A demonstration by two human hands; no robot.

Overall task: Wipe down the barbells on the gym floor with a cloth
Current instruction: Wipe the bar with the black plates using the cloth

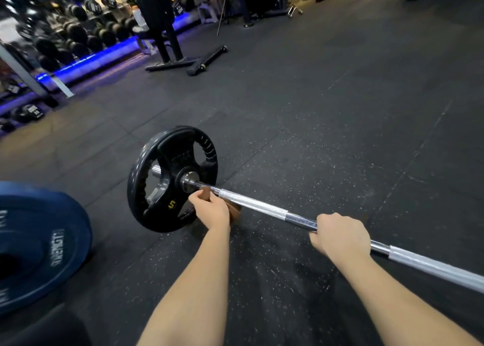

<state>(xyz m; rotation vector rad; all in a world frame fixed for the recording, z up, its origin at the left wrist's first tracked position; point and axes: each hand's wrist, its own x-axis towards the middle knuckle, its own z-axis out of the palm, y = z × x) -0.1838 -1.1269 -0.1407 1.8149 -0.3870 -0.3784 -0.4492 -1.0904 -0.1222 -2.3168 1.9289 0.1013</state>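
Blue bumper plate (47, 241), matte, cut off at L edge. Right hand (340, 237) curled round chrome barbell (251, 203), on smooth section btwn knurled bands. Left hand (212, 210) pinches brown cloth (205, 195) against shaft beside black rubber plate (170, 178); cloth mostly hidden. Speckled rubber floor (314, 136). Dumbbells (78, 33) far back, blurred.

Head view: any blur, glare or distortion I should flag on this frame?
Head view: wide-angle distortion stretches the floor toward the edges; the dumbbell rack and blue plate at left are blurred; a blue strip light glows under the rack; the bar carries glare on its chrome; left hand, right hand, cloth and black plate are sharp.
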